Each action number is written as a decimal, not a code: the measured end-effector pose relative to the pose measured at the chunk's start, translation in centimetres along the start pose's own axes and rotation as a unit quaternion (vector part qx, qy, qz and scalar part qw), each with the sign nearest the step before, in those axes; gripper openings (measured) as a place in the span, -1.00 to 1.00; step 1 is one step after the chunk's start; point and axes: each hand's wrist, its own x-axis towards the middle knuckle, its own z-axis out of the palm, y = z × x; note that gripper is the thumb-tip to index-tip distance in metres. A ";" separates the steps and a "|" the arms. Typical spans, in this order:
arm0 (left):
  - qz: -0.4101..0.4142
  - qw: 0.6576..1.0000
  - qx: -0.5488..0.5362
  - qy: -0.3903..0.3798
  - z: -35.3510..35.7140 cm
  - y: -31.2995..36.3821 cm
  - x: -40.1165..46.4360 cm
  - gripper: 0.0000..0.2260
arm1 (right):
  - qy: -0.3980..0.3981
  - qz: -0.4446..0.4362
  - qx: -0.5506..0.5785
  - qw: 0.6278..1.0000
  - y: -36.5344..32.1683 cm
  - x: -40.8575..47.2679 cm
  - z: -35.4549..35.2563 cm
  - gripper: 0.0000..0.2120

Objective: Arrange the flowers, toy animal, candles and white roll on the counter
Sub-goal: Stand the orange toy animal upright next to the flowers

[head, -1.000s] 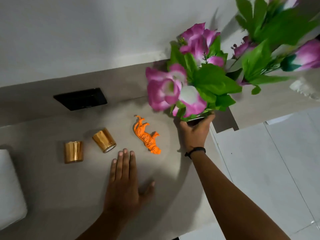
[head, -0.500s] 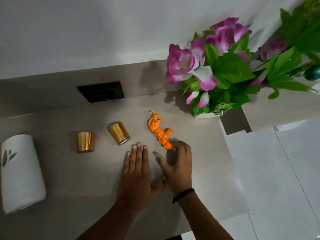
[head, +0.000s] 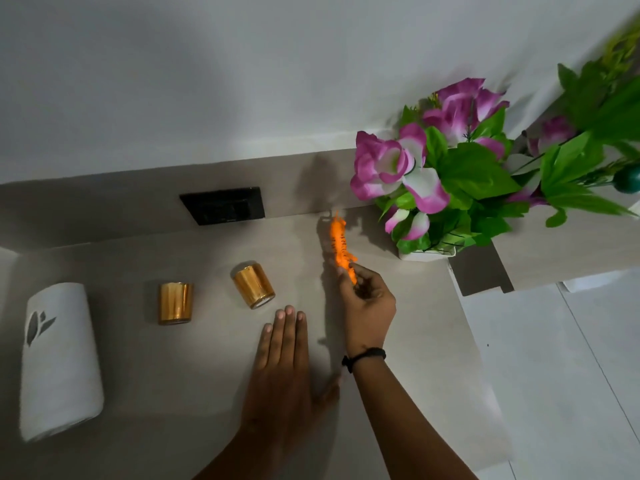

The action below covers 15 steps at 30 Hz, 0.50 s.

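beige counter [head: 398,393]: right hand [head: 369,306] pinches blurred orange striped toy animal [head: 341,247]; left hand [head: 282,362] lies flat, spread.

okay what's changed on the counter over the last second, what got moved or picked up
The right hand let go of the flowers, now standing at the back right, then took hold of the orange toy tiger and raised it by one end. The left hand stayed flat; both gold candles and the white roll stayed put.
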 end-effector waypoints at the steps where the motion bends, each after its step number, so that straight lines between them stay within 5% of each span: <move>1: 0.000 1.000 0.002 -0.004 -0.1 0.0 0.0 0.03 | 0.007 0.023 0.016 1.000 -0.1 0.4 0.3 -0.81; 10: -0.001 1.000 -0.008 0.026 0.3 0.2 -0.2 0.02 | -0.005 0.062 0.030 0.998 -0.7 1.9 0.3 -0.72; 15: 0.002 0.995 -0.091 0.049 -0.3 -0.3 -0.9 -0.09 | 0.060 0.051 -0.025 0.997 -1.1 -1.6 -1.1 -0.76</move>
